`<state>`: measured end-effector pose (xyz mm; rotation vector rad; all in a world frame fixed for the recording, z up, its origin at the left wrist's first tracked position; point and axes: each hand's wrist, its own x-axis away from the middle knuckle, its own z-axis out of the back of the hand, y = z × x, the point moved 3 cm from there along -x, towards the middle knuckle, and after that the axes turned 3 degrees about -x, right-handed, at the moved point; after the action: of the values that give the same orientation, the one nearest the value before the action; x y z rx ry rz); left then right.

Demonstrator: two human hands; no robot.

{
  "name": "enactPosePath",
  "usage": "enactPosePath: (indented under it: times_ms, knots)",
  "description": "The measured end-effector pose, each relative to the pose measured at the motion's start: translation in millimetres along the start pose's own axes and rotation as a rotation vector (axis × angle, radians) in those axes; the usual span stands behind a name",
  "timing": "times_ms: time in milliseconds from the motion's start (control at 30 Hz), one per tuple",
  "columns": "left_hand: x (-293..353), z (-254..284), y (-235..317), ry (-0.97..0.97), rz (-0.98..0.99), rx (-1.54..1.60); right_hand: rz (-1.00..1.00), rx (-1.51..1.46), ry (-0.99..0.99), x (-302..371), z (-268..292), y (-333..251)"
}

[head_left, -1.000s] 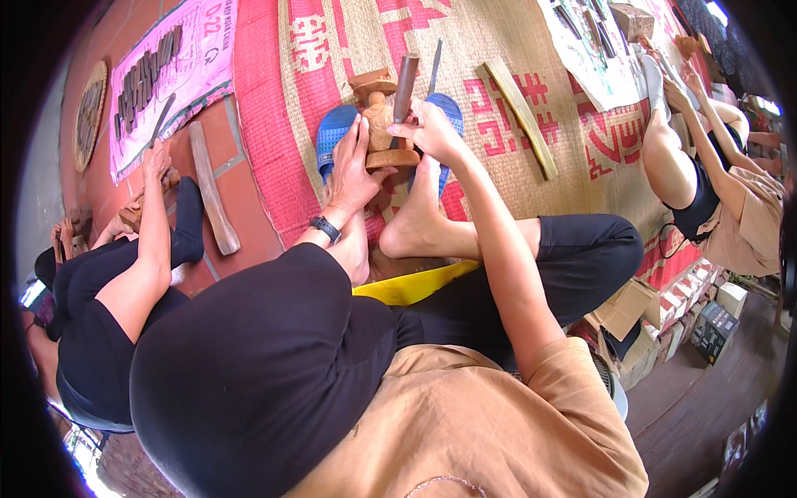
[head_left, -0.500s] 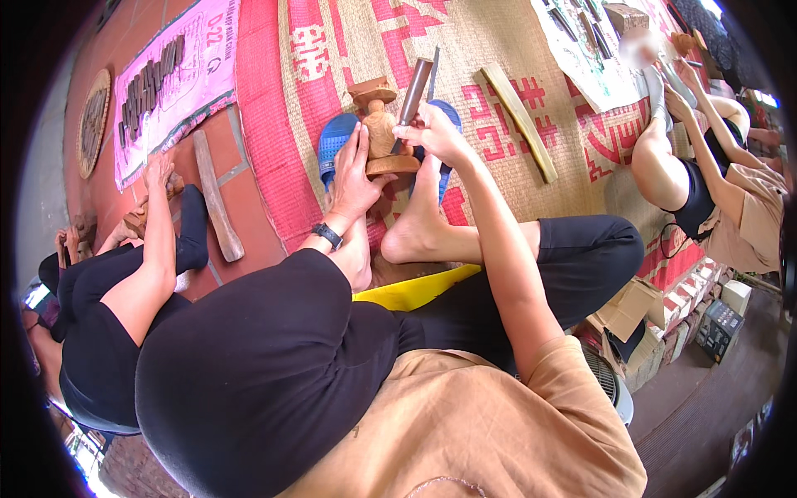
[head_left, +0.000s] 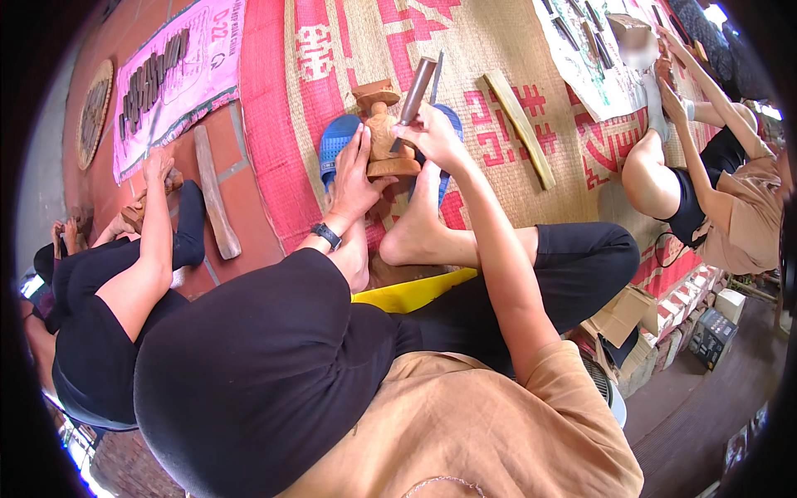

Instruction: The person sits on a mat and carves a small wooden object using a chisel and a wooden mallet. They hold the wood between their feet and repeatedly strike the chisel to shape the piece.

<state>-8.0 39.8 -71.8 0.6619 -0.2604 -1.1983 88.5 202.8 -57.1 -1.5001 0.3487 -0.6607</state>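
Note:
A carved wooden figure (head_left: 381, 131) with a wide hat-like top and a round base stands between my feet. My left hand (head_left: 355, 184) is closed around its left side and base, thumb along the base. In my right hand (head_left: 437, 139) is a tube-shaped rod (head_left: 418, 90), brownish grey, held slanted beside the figure. A thin dark chisel (head_left: 436, 76) passes through the same grip, and its lower end reaches the figure's right side. My fingers hide part of both tools. Blue slippers (head_left: 337, 143) lie on either side of the figure.
A wooden stick (head_left: 520, 129) lies right on the patterned mat (head_left: 490, 33). Left are a wooden club (head_left: 216, 192), a pink sheet (head_left: 207, 62) with several tools, and a round basket (head_left: 93, 112). People sit at both sides. Something yellow (head_left: 415, 292) lies under my legs.
My hands, the figure and the tools keep nearly the same pose, while the view shifts slightly. At the right, the other person's arm has moved up toward the white sheet.

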Motion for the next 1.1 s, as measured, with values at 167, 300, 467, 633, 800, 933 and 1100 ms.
enactPosePath:
  times_ms: [167, 300, 467, 633, 800, 933, 1100]
  knots:
    - [2.1, -0.3, -1.8, -0.017, 0.003, 0.022, -0.058, 0.152, 0.001, 7.3, -15.7, -19.3]
    - [3.0, 1.7, -3.2, -0.019, 0.011, 0.025, -0.062, 0.242, -0.01, 8.1, -18.9, -33.9]
    - [1.6, 2.3, -4.1, 0.007, -0.013, 0.046, -0.03, 0.407, -0.052, 6.3, -23.5, -36.0]
    - [-8.4, 12.0, 8.3, 0.053, -0.114, 0.104, 0.073, 0.761, -0.057, 5.1, -38.0, -41.6]
    - [12.1, -3.8, -9.0, 0.031, -0.052, -0.031, 0.157, 0.664, -0.046, -9.0, -55.3, -32.0]
    - [10.6, -4.3, -2.4, 0.024, -0.04, 0.037, 0.095, 0.552, -0.051, 1.8, -35.7, -42.5]
    - [6.0, 1.1, 5.1, 0.034, -0.082, 0.037, 0.172, 0.467, -0.094, -9.6, -26.0, -26.7]
